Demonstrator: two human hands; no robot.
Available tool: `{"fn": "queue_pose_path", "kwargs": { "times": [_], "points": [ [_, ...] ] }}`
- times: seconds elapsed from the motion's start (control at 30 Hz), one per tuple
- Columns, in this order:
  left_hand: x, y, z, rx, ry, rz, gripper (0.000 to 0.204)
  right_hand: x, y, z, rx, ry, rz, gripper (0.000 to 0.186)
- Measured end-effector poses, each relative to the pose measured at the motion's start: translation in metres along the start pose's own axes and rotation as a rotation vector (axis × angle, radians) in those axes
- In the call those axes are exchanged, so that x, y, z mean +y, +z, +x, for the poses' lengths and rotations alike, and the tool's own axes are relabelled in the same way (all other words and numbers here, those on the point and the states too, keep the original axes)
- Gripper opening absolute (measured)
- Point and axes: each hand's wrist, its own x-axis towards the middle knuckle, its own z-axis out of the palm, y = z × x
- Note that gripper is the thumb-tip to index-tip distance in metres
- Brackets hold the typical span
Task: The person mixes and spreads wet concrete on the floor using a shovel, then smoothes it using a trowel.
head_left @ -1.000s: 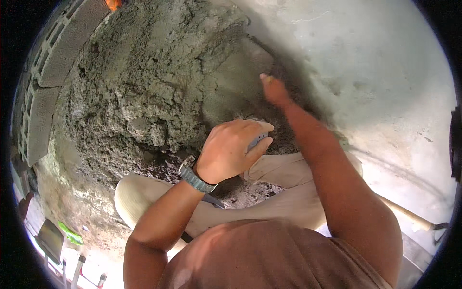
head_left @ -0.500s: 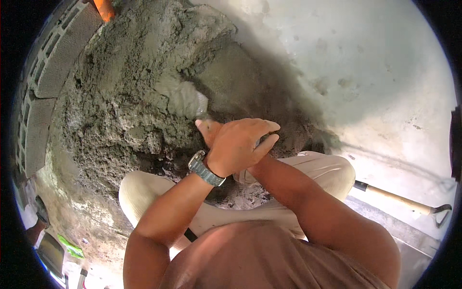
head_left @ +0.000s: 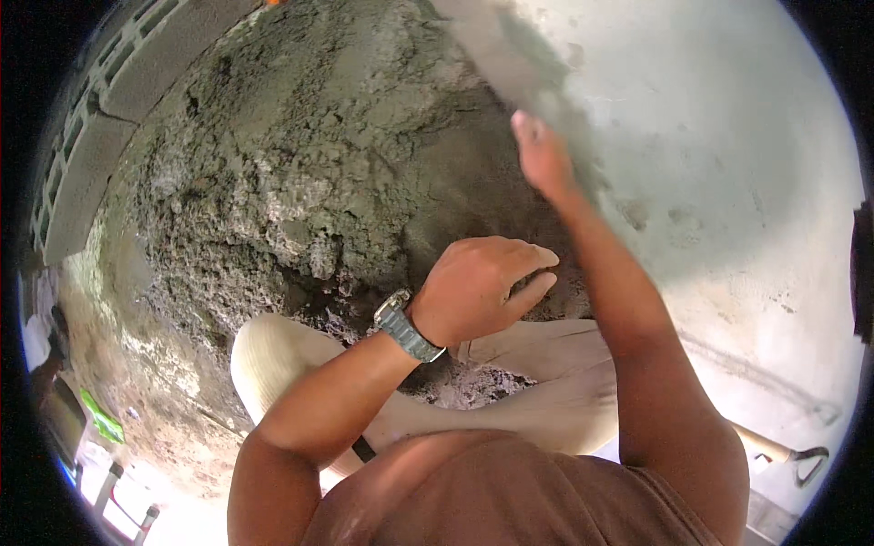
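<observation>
My right hand (head_left: 544, 164) is stretched forward to the foot of the pale wall, closed on the handle of a trowel. The trowel blade (head_left: 496, 55) is a grey smear of motion, along the line where the wall meets the mortar heap. A large heap of wet grey mortar (head_left: 300, 173) lies before me, rough and lumpy. Held over my lap, my left hand (head_left: 482, 287) is loosely curved, thumb and fingers apart, with nothing visible in it. A dark watch (head_left: 407, 329) is on the left wrist.
Grey hollow blocks (head_left: 86, 177) line the left edge. The pale wall (head_left: 692, 136) rises on the right, with a damp grey patch. Lower right lies a long wooden-handled tool (head_left: 765, 444). A green scrap (head_left: 102, 417) lies at lower left. My knees flank the heap's near edge.
My right hand has swung from under the left hand, forward and right to the wall, taking the trowel out of the mortar. My left hand has shifted slightly right and nearer.
</observation>
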Motion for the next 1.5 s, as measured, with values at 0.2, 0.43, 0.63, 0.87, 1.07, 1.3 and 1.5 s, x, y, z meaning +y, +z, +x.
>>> {"fn": "queue_pose_path", "kwargs": {
  "times": [0.2, 0.43, 0.63, 0.87, 1.07, 1.3, 1.5],
  "points": [
    [0.006, -0.012, -0.016, 0.001, -0.028, 0.041, 0.019, -0.019, 0.055, 0.088, -0.328, 0.316, 0.272, 0.071],
    [0.013, -0.011, -0.026, 0.071, 0.016, 0.011, 0.018, -0.023, 0.089, 0.028, -0.46, 0.379, 0.406, 0.067],
    [0.003, 0.003, -0.014, 0.001, 0.018, -0.003, 0.019, -0.041, 0.099, -0.072, -0.626, 0.37, 0.489, 0.064],
    [0.004, 0.025, 0.0, -0.024, 0.014, -0.069, 0.016, -0.072, 0.112, -0.183, -0.16, -0.266, 0.138, 0.038],
    [0.005, 0.021, -0.002, 0.056, 0.136, -0.061, 0.016, -0.105, 0.021, -0.171, -0.118, -0.36, 0.106, 0.041],
    [0.011, 0.001, -0.005, 0.087, 0.124, -0.076, 0.017, -0.017, 0.005, 0.018, 0.094, 0.012, -0.158, 0.064],
    [0.014, -0.032, -0.029, 0.148, 0.019, -0.011, 0.02, -0.014, 0.044, 0.098, -0.135, 0.134, -0.147, 0.065]
  ]
}}
